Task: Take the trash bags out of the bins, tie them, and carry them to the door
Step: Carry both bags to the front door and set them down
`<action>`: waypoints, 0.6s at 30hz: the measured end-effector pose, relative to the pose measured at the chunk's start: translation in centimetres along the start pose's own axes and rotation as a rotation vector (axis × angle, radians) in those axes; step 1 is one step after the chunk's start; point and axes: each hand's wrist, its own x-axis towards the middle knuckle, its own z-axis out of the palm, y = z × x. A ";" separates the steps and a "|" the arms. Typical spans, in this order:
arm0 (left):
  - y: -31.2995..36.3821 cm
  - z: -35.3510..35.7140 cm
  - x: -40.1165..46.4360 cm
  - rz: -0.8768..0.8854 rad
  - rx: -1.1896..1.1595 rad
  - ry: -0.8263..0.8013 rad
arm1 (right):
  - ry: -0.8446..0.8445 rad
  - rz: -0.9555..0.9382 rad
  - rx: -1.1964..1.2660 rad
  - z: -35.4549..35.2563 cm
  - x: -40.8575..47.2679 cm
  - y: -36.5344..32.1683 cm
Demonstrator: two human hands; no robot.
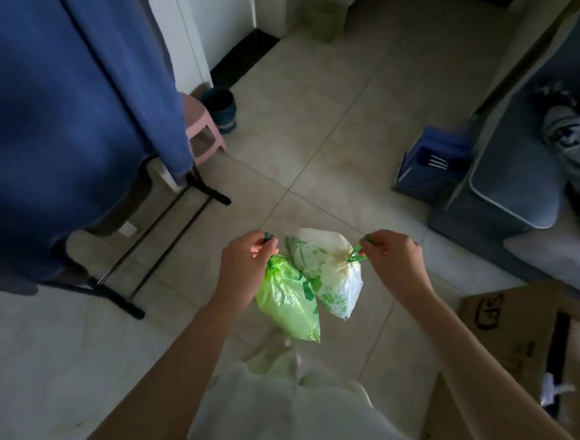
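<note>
The left hand pinches the drawstring of the green bag, and the right hand pinches the tie of the white bag; both bags hang above the floor. Such thin pinch grips could slip, dropping a bag, or the swinging bags might tangle together.

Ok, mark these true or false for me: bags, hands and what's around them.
1. The left hand holds the green bag. True.
2. The right hand is empty. False: its grip pinches the white bag by its green tie.
3. Both bags hang off the floor. True.
4. A pink stool stands by the blue curtain. True.
5. The cardboard box lies on the left. False: it is on the right.
</note>
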 end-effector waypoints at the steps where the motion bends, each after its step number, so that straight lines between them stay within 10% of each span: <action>1: 0.4 0.4 2.1 0.003 -0.004 -0.011 | 0.019 0.015 0.009 -0.4 1.7 -0.2; 18: 11.5 13.7 32.6 0.040 0.003 0.011 | 0.084 0.020 0.032 -8.3 31.4 -0.1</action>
